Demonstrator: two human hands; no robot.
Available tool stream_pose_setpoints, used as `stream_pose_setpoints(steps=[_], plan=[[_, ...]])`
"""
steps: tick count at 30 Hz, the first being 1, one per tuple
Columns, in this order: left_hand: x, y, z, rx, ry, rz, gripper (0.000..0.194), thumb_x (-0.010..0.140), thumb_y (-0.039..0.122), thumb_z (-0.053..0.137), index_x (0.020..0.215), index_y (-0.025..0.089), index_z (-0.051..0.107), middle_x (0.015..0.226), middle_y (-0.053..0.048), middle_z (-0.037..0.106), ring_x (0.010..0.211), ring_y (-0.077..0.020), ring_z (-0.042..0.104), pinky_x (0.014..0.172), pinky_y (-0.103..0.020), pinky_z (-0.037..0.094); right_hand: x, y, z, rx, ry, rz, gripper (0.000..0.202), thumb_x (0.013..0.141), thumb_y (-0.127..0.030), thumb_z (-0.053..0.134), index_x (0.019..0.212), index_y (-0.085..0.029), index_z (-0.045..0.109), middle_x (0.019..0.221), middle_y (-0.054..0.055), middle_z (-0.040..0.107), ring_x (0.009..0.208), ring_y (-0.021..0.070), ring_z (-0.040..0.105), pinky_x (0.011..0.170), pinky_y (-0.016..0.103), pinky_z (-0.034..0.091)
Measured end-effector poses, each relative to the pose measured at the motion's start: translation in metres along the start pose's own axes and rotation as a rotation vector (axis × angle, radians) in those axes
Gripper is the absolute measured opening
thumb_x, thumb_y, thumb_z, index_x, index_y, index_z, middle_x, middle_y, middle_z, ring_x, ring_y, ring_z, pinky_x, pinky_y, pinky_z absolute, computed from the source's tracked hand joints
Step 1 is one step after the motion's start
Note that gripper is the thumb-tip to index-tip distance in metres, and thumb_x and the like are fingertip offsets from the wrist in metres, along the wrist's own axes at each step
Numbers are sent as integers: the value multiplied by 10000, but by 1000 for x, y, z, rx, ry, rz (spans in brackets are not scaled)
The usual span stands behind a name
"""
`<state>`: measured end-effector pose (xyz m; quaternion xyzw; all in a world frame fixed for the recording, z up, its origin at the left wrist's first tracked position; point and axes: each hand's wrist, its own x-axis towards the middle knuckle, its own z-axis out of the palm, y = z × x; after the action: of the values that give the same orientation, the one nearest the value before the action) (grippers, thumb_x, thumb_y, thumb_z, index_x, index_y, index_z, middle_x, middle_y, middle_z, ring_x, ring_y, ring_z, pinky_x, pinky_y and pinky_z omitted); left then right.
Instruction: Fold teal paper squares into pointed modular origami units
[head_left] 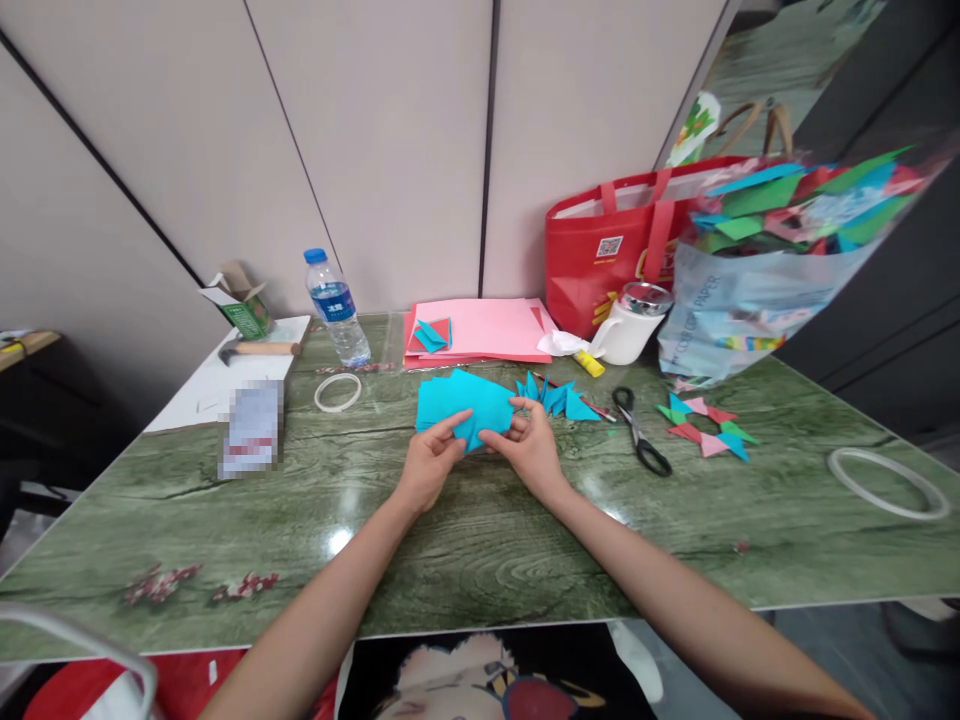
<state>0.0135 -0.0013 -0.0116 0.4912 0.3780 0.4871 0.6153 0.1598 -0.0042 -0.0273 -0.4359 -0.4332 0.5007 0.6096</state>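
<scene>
Several sheets of blue paper (pixel 472 402) are fanned out between my two hands above the green table. My left hand (pixel 435 455) grips their lower left part, its index finger lying across the front. On the right side, my right hand (pixel 529 445) pinches the sheets between thumb and fingers. Just behind my right hand lie folded blue paper pieces (pixel 556 396). A pink paper stack (pixel 487 330) rests farther back, with a small red and blue folded piece (pixel 433 336) on it.
Black scissors (pixel 642 432) and a multicoloured paper ring (pixel 709 428) lie to the right. Behind them stand a white mug (pixel 631 325), a red bag (pixel 592 260) and a plastic bag of folded papers (pixel 720 310). A water bottle (pixel 337 308) and tape roll (pixel 337 393) are at left.
</scene>
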Motion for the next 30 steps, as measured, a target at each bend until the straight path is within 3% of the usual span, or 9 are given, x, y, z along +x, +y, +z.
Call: stream_pose_setpoints(steps=[7,20,24,30], plan=[[0,-3,1,0,16,19,505,570,201,731,1060,151,619,708,-13,614,642,-109,499,622,-232,398,0,-1,0,4,6,16,786,528,-316,750,1135,-244,256,749,-18,615,562,155,604,500,288,528],[0,-6,2,35,55,9,512,574,231,726,1065,135,615,725,-25,636,630,-105,518,607,-232,423,1,3,0,18,9,53,765,526,-305,746,1128,-223,280,793,16,642,588,179,615,470,289,527],[-1,-6,2,28,37,11,496,588,222,717,1067,145,613,712,-10,614,626,-94,502,602,-221,412,1,2,0,7,12,53,758,524,-312,746,1122,-227,290,794,19,643,593,187,617,465,296,529],[-2,-5,3,63,70,44,486,571,216,731,1042,149,630,488,60,452,469,-52,368,471,-188,312,1,2,0,1,13,54,761,510,-305,755,1116,-234,299,773,10,644,581,189,618,458,295,522]])
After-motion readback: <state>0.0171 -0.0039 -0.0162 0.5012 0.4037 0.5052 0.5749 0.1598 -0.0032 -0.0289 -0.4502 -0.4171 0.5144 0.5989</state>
